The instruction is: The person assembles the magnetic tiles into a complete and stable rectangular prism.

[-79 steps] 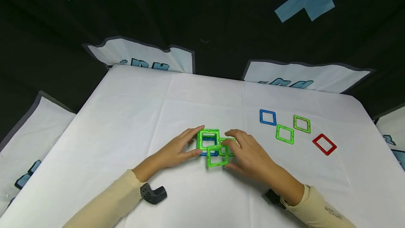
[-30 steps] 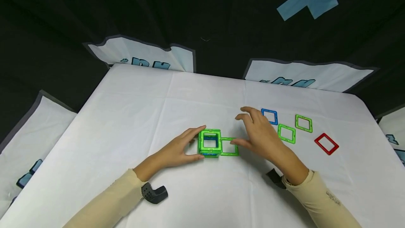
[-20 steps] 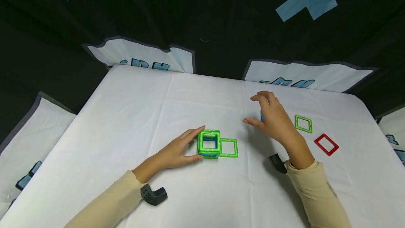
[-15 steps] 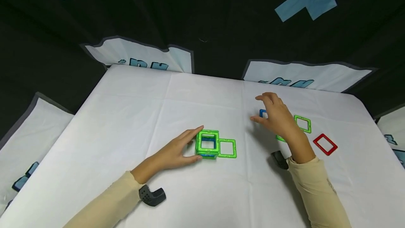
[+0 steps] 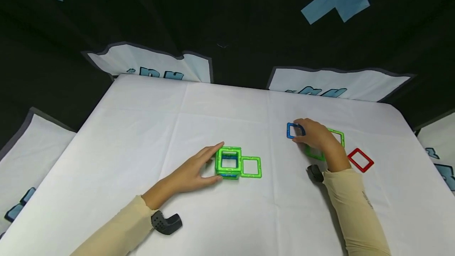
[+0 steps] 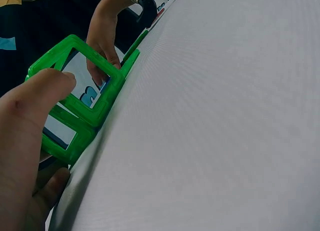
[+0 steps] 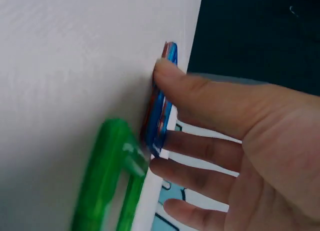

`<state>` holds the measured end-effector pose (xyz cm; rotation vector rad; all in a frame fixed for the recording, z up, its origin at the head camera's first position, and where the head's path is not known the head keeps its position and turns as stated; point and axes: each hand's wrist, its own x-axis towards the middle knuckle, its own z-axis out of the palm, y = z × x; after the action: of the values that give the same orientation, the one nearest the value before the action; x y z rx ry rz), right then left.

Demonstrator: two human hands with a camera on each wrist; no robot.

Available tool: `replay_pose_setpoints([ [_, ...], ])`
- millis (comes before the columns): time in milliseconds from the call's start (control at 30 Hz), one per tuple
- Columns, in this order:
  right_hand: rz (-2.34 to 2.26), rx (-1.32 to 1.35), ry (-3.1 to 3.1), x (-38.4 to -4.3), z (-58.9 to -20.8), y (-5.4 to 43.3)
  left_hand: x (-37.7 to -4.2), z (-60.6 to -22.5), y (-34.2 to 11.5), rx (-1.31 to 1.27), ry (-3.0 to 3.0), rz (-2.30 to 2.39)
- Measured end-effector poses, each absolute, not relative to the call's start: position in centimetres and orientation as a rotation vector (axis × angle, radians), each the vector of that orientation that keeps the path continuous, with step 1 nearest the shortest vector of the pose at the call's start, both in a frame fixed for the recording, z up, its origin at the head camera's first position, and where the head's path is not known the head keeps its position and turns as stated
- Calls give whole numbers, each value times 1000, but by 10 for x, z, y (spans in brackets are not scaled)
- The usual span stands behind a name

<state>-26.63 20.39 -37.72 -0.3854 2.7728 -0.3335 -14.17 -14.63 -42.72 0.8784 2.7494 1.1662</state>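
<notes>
Right hand pinches the blue tile at its near edge, thumb and fingers curled round the frame, the tile tipped up off the cloth toward the table's right side. Left hand steadies the green cube at centre — thumb and fingers clasping its walls; a flat green tile adjoins it. A red tile lies near the right hand. The blue tile looks light, stiff and smooth — probably best gripped across one bar of the frame, not through the window.
</notes>
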Motion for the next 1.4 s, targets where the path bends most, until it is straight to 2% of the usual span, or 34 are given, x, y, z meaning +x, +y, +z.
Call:
replay_pose_setpoints([
  [267, -434, -859, 2663, -246, -369, 173, -142, -428, -146, 882, 2741, 1185],
  [367, -401, -951, 2644, -234, -364, 155, -144, -427, -145, 883, 2737, 1188],
  [667, -350, -1064, 2678, -205, -358, 121, -145, -427, -144, 856, 2727, 1175],
  [1400, -488, -1044, 2666, -201, -367, 109, -142, -429, -145, 876, 2760, 1167],
])
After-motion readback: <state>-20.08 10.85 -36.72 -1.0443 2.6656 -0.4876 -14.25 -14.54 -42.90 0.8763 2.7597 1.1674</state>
